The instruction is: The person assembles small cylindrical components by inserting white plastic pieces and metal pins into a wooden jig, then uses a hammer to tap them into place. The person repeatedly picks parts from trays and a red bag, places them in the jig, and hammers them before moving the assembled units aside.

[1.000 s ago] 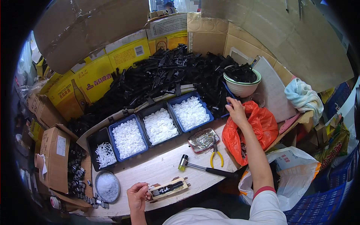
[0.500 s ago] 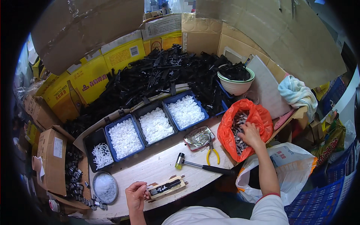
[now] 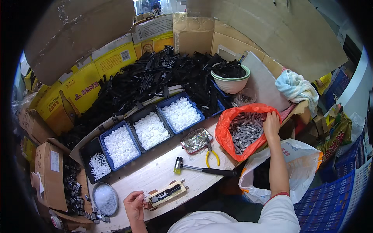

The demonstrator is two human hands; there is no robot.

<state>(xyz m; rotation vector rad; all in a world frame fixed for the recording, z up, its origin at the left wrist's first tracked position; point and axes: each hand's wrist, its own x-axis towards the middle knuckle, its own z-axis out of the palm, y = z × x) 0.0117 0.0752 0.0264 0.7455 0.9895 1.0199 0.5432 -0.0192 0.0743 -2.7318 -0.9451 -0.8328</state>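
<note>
My right hand (image 3: 271, 125) has its fingers closed on the right rim of a red plastic bag (image 3: 223, 136). Many small grey parts (image 3: 246, 131) fill that bag. At the bench's front, my left hand (image 3: 134, 206) is closed in a pinch; whatever is between the fingertips is too small to make out. Just right of these fingertips lies a cream-coloured block fixture (image 3: 178, 193) with a long black part (image 3: 168, 193) set in its slot.
Trays of white plastic pieces (image 3: 150, 131) line the bench, beside a round dish (image 3: 105, 198). A hammer (image 3: 202, 169), yellow-handled pliers (image 3: 212, 156) and a tray of metal pins (image 3: 196, 140) lie mid-bench. Black parts (image 3: 155, 77) pile behind. A white bag (image 3: 299, 163) hangs at right.
My right hand has moved from among the grey parts to the bag's right rim, and the bag's mouth is wider. My left hand stays by the fixture. The whole view has shifted slightly.
</note>
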